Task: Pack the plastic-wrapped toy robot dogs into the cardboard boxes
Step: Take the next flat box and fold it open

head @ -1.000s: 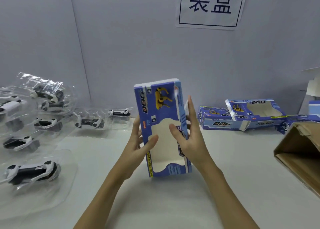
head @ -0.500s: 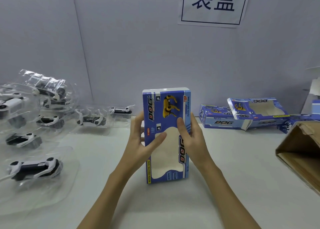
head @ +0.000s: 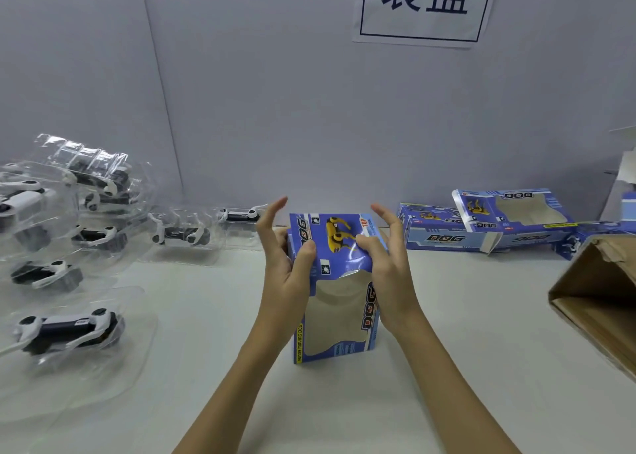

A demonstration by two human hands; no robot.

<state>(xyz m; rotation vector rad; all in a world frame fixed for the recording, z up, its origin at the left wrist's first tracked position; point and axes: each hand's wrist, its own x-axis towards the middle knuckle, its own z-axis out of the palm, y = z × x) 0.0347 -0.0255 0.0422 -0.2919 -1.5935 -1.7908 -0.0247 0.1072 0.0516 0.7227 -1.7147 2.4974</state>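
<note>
Since half a second ago: box (head: 335, 288) top panel now bent toward the viewer, both thumbs pressing it down; previously flat and upright.

Box: blue, windowed, yellow dog print, "DOG" lettering. Stands on end at the middle of the worktop (head: 447, 367), lower end on the surface, upper part folded forward.

Left hand (head: 285, 267): grips the box's left edge near the top; thumb pressed on the front panel, fingers (head: 272, 212) spread and raised behind the edge.

Right hand (head: 385, 271): grips the box's right edge near the top; thumb on the dog print, fingers partly curled, index raised.

Toy dogs, white and dark, each in a clear plastic shell: one (head: 69, 328) near the left edge, closest to the viewer; one (head: 46, 274) beyond it; a heap (head: 89, 192) at the far left corner; one (head: 180, 235) and one (head: 241, 215) along the far edge, left of the box. All apart from the box.

Spare boxes (head: 481, 226): blue, stacked loosely at the far edge, right of the hands, flaps open.

Carton (head: 599, 302): brown cardboard, on its side at the right edge, opening toward the middle.

Sign (head: 425, 6): white sheet with dark characters, on the wall behind.
</note>
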